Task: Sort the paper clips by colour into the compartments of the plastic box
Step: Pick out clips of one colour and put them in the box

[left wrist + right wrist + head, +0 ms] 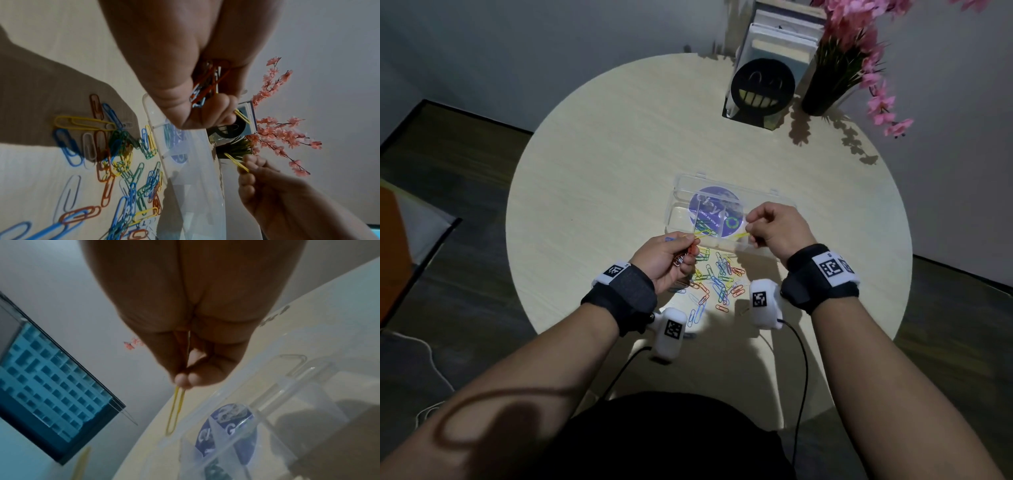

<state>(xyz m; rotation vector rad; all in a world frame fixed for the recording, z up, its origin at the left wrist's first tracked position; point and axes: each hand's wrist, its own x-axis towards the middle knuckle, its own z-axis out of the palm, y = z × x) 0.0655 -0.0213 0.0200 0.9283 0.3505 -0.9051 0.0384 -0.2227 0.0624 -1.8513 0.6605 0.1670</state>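
A clear plastic box [678,202] with a purple round sticker lies open mid-table; green clips [702,226] lie in its left compartment. My left hand [671,255] hovers at the box's near left corner. It holds a bunch of orange and silver clips [207,84] in the palm and pinches a yellow clip [703,233] at the fingertips. My right hand [774,228] is above the box's near edge and pinches another yellow clip [742,235] [174,412]. A heap of mixed coloured clips [717,277] lies on the table between my wrists.
The round pale table [602,154] carries a book holder with a black smiley face [763,87] and a dark vase of pink flowers [835,78] at the far right. Camera cables [803,359] hang off the near edge. Dark floor surrounds the table.
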